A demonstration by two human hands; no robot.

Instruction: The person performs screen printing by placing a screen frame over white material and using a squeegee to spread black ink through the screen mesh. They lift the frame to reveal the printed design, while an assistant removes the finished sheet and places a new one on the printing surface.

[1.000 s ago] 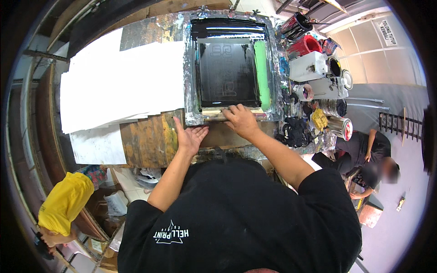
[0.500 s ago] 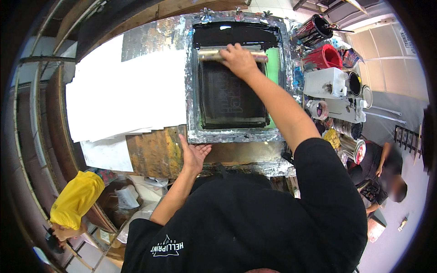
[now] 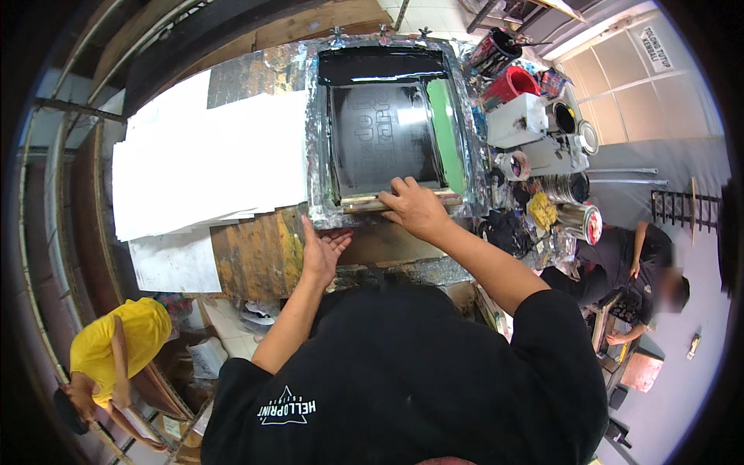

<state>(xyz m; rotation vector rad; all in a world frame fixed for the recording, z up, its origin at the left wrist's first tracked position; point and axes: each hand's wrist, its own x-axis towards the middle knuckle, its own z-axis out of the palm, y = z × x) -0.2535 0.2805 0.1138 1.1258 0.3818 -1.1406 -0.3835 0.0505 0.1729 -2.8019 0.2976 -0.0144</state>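
Observation:
A screen printing frame (image 3: pixel 313 155) lies on the worktable, its mesh (image 3: pixel 380 139) coated in black ink with faint block lettering in the middle and a green strip along the right. Black ink (image 3: pixel 380 66) is pooled at the far end. At the near end rests a wooden squeegee (image 3: pixel 360 203), with the fingers of my right hand (image 3: pixel 415 208) bent round its handle. My left hand (image 3: pixel 322 252) is open, palm up, at the frame's near left corner, fingertips at or just under the edge.
Stacked white sheets (image 3: pixel 209 163) cover the table's left. Ink cans, a red bucket (image 3: pixel 515 84), a white jerrycan (image 3: pixel 515 122) and a yellow rag (image 3: pixel 544 209) crowd the right. Wing nuts (image 3: pixel 384 31) line the far edge. People work at lower left (image 3: pixel 124 349) and right (image 3: pixel 620 263).
My right hand has pulled the squeegee from the far end of the screen to the near end. The lettering on the mesh shows more fully. My left hand stays by the corner.

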